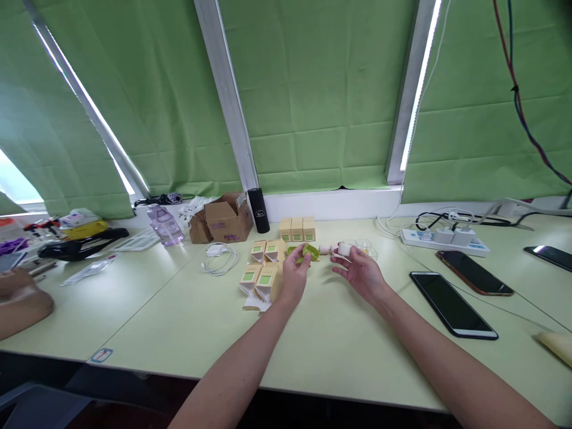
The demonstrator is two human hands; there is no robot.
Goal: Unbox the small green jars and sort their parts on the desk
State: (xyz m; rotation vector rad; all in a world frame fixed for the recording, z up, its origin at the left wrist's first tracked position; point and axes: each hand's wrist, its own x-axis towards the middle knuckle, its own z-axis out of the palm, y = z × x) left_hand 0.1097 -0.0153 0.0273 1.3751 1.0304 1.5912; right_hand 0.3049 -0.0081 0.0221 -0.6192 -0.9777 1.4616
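My left hand (294,279) is closed on a green piece (311,252) that looks like a small curved band or cup. In my right hand (363,274), a small white rounded piece (344,248) is pinched between thumb and fingers, the lower fingers curled loosely. The two hands are apart, both raised slightly over the table. Another small whitish item (325,249) shows between them. Beside my left hand stand several open tan boxes (249,275) with green squares. Clear round plastic pieces (367,246) lie just behind my right hand.
Closed small boxes (297,229), a black bottle (258,211) and a cardboard carton (227,219) stand at the back. A coiled white cable (220,262) lies left. Phones (453,305) and a power strip (447,240) are right. Another person's arm (22,307) rests far left.
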